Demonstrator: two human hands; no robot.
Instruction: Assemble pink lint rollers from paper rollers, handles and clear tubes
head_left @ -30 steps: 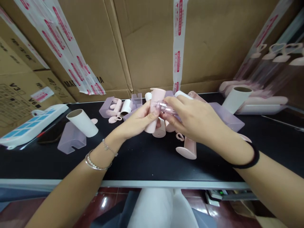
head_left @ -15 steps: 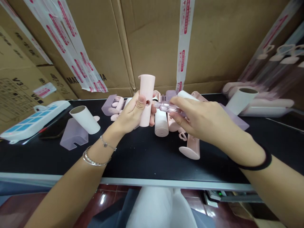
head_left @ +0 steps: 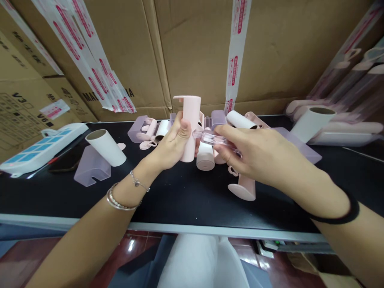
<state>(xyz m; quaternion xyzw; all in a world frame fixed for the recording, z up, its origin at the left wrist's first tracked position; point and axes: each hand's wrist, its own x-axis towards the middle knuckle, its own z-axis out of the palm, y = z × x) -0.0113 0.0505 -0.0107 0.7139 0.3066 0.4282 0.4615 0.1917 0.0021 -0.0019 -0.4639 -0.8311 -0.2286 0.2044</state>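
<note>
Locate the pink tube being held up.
In the head view, the pink tube is at the middle, near upright in the left hand, with the clear piece in the right hand beside it.

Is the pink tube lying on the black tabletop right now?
No, the left hand holds the pink tube raised, roughly upright, in front of the cardboard.

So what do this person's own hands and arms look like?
Both hands are bare, and no sleeves show on the forearms. Above the left hand are a thin silver chain with a small round charm and a thicker silver bangle; above the right hand, a black band.
</note>
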